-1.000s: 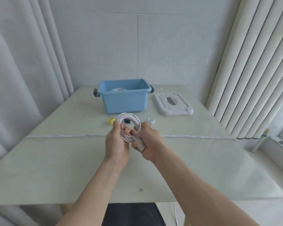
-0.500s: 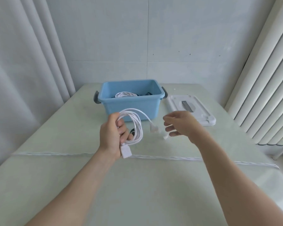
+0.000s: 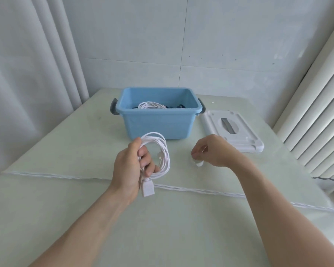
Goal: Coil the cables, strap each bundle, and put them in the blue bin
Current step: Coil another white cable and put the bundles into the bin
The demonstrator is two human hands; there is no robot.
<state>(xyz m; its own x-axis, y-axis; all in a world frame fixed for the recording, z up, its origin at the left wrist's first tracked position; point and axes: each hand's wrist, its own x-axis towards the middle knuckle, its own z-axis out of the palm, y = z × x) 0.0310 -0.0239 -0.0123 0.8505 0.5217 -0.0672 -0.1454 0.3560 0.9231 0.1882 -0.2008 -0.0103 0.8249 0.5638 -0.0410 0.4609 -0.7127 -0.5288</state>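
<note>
My left hand (image 3: 130,168) grips a coiled white cable (image 3: 163,149) above the table, and a white plug (image 3: 148,188) hangs below my fist. My right hand (image 3: 213,151) is lowered to the table to the right of the coil, fingertips pinching a small white strap (image 3: 198,162) that lies there. Behind both hands stands the blue bin (image 3: 156,120), open, holding a coiled white cable bundle (image 3: 151,105) and some dark items beside it.
The bin's white lid (image 3: 233,130) lies flat to the right of the bin. A twisted white cord (image 3: 201,190) runs across the pale green table (image 3: 66,143). Curtains hang at the left, and a ribbed white panel stands at the right.
My right hand let go of the coil, moved right and dropped to the white strap on the table. The left hand kept the coil. The camera tilted closer to the bin.
</note>
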